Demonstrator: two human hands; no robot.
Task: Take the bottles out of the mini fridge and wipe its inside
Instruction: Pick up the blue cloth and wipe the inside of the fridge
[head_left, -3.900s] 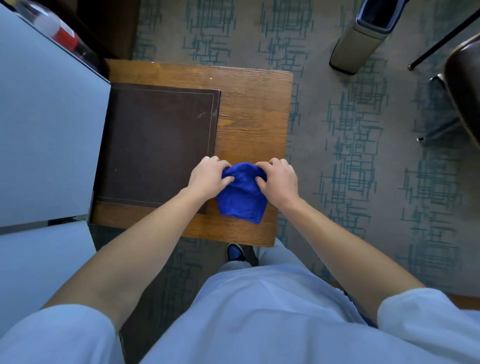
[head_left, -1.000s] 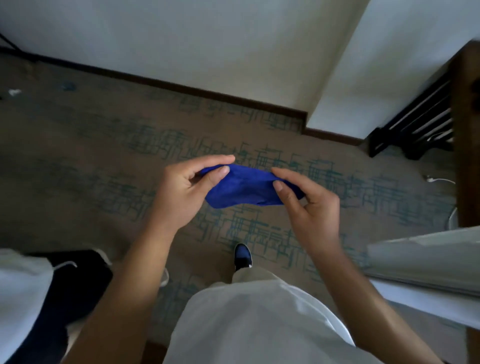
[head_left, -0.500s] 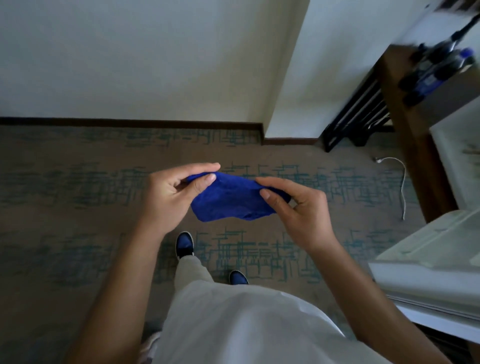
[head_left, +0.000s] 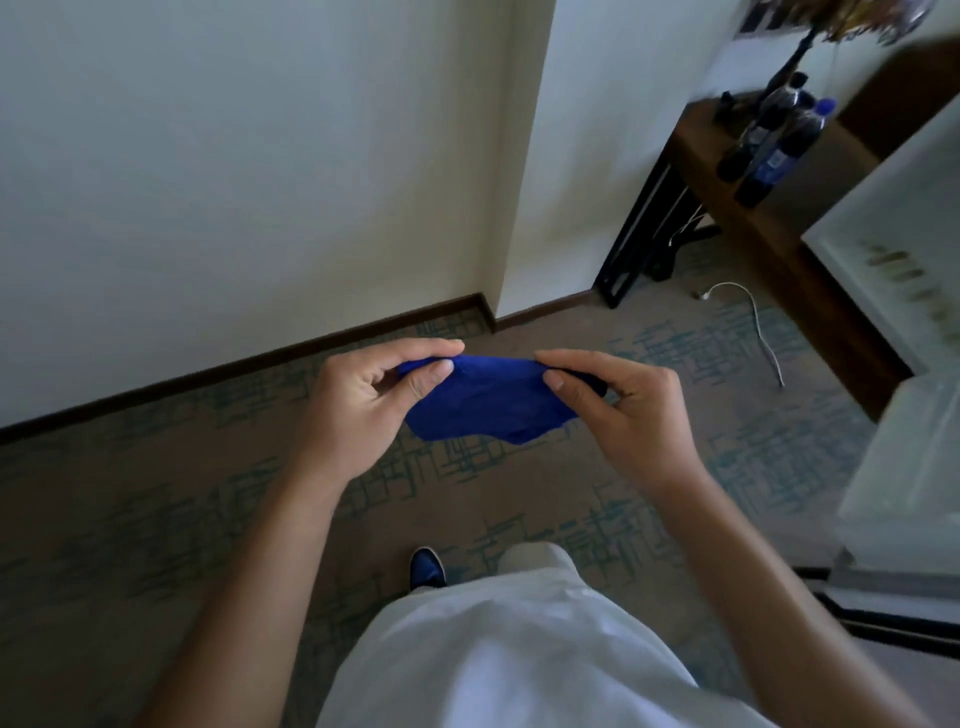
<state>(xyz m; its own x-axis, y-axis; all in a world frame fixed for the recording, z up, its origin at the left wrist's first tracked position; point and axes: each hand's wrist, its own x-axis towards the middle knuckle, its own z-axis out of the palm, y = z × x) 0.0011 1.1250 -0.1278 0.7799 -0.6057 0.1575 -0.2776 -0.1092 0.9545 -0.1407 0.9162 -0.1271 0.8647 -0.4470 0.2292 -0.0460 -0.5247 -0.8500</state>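
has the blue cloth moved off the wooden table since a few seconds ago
Yes. The blue cloth has left the table and is pinched between the left hand and right hand, above the carpet.

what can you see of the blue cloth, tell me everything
The blue cloth is a small, deep blue rag, soft and slightly fuzzy, like microfibre. It is held in the air over the patterned carpet, stretched sideways between both hands. The left hand pinches its left end between thumb and fingers; the right hand pinches its right end. The top edge is pulled fairly taut, while the lower part hangs loose in a rumpled, uneven fold. Nothing else touches it.
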